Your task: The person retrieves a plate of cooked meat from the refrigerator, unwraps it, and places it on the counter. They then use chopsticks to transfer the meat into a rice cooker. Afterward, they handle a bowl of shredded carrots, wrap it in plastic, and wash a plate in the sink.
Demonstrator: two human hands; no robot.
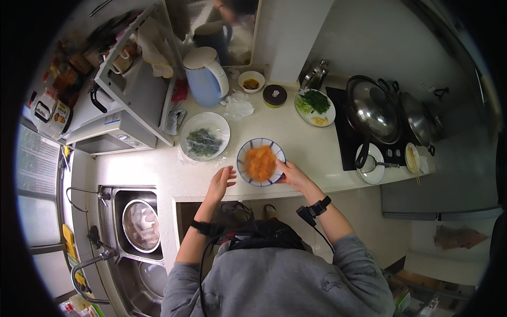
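Observation:
My right hand grips the right rim of a white bowl with blue stripes, which holds orange chunks of food. My left hand is just left of the bowl, fingers apart, holding nothing. Left of the bowl, a white plate carries dark greens under plastic wrap. Further back stand a blue electric kettle, a small bowl with brown contents and a dark-lidded round container. Cut greens and yellow pieces lie on another white plate.
On the right, a lidded wok stands on a black cooktop, near a plate with a strainer. A double sink at the left holds a metal basin. A microwave sits under a shelf.

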